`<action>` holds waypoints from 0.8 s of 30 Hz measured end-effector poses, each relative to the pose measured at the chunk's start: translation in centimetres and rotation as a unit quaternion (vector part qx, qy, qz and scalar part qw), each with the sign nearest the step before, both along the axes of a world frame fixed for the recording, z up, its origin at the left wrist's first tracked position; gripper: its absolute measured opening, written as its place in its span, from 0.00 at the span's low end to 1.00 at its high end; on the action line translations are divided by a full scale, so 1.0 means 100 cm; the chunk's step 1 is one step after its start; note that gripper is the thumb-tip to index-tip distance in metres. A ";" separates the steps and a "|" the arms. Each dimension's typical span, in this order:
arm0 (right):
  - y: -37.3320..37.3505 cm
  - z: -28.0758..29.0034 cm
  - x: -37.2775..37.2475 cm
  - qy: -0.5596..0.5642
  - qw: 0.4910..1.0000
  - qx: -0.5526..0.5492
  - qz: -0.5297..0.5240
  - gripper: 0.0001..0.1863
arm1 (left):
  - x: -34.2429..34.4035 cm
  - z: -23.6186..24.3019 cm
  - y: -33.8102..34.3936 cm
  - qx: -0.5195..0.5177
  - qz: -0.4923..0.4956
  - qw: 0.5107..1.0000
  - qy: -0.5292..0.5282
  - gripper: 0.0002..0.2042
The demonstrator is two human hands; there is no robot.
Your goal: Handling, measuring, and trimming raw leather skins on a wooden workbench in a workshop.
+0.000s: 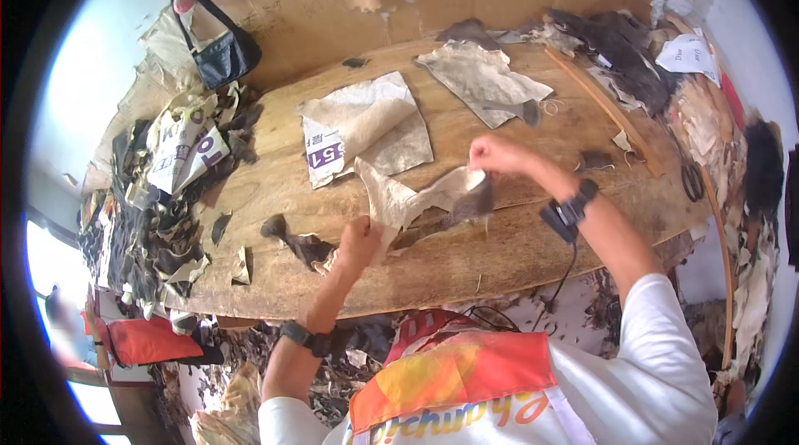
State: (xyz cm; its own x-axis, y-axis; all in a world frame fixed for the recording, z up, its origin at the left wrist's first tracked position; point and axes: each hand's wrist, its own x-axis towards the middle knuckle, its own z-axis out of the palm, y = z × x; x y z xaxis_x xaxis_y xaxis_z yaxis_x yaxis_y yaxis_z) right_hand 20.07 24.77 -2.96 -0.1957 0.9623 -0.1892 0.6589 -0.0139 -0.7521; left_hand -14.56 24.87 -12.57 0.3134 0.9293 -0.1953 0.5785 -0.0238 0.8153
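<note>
Hide (399,199) spans the space over the desk (279,145); I observe the left hand (359,245), fingers clenched on its near end, and right hand (503,155), fingers pinching its right end.

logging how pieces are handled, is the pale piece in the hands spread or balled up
Spread, at least partly: the pale piece stretches between the left hand and the right hand, its upper edge dipping.
</note>
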 end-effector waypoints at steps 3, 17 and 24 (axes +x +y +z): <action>0.051 0.002 0.018 -0.162 0.982 0.040 -0.093 0.09 | 0.015 -0.007 -0.019 0.045 0.058 0.997 -0.034 0.12; 0.120 -0.070 0.126 -0.269 0.943 0.180 -0.080 0.10 | 0.014 0.071 -0.067 0.175 -0.017 0.975 0.139 0.17; 0.125 -0.041 0.115 -0.313 0.935 0.165 -0.002 0.11 | -0.005 0.070 -0.075 0.178 -0.095 0.931 0.305 0.07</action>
